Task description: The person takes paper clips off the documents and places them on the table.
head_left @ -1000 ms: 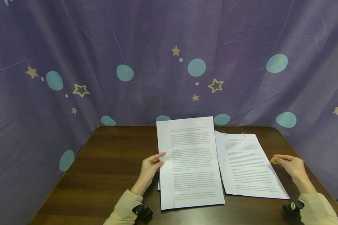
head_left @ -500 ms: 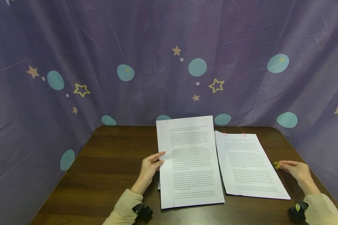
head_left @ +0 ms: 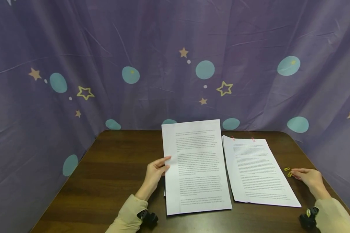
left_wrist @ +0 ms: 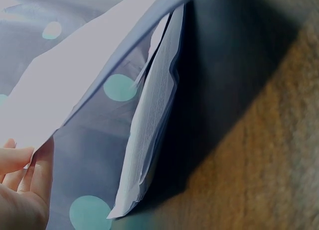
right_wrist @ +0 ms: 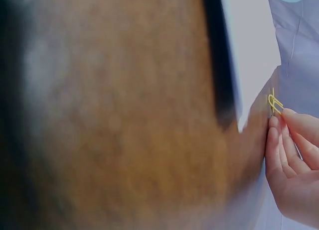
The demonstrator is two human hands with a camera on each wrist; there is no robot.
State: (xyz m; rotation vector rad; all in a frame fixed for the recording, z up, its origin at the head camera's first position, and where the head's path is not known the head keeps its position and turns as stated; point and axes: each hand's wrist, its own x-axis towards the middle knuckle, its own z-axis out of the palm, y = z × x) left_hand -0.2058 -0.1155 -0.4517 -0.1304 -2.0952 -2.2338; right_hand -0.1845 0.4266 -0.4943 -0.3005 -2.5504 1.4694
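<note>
My left hand (head_left: 154,174) pinches printed sheets of paper (head_left: 196,168) by their left edge, thumb in front. In the left wrist view the sheets (left_wrist: 75,80) rise at a slant from the thumb and fingers. More paper peeks out behind their lower left edge. My right hand (head_left: 309,179) pinches a yellow paper clip (head_left: 289,174) near the table's right side. Another yellow paper clip (head_left: 286,169) sits just beyond the fingertips. In the right wrist view the thumb and fingers meet at the yellow wire clip (right_wrist: 275,104).
A second printed stack (head_left: 259,171) lies right of the held sheets, with two red paper clips (head_left: 253,139) on its top edge. The brown wooden table (head_left: 113,168) ends at a purple curtain (head_left: 151,38) along the back and sides.
My right hand has moved right and slightly nearer, away from the stack's edge, with the yellow clips. One clip now shows apart from the fingertips. The left hand keeps its hold on the sheets.
</note>
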